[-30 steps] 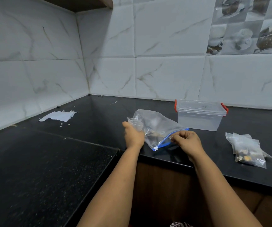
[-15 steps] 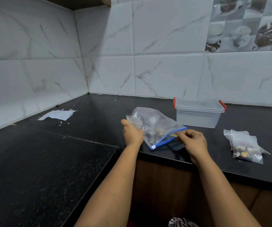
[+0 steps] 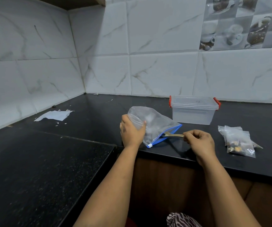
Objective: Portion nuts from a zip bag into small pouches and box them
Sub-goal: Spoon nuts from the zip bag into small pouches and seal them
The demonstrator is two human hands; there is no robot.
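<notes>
Clear plastic fills the space between the two hands: a zip bag (image 3: 155, 125) with a blue closure strip lies on the black countertop (image 3: 89, 115), its blue edge tilted down toward the person. The left hand (image 3: 132, 131) curls its fingers round a small clear pouch (image 3: 136, 120), held against the near-left end of the zip bag; the pouch is see-through and hard to separate from the bag behind it. The right hand (image 3: 199, 141) pinches the handle of a thin golden utensil (image 3: 173, 135), whose front end reaches into the mouth of the zip bag. Whether it is a spoon or a fork cannot be told, since the tip is blurred behind the plastic. What lies inside the zip bag shows only as a pale, hazy shape.

Beyond the right hand stands a clear lidded box (image 3: 192, 112) with red clips at both ends, closed. To the right of the right hand, apart from it, a heap of small filled pouches (image 3: 237, 141) lies on the countertop, brownish contents showing through; how many there are cannot be counted. Far to the left of the left hand, near the tiled wall, lies a torn piece of white paper (image 3: 53, 115) with small scraps beside it. Both forearms run off the bottom edge.
</notes>
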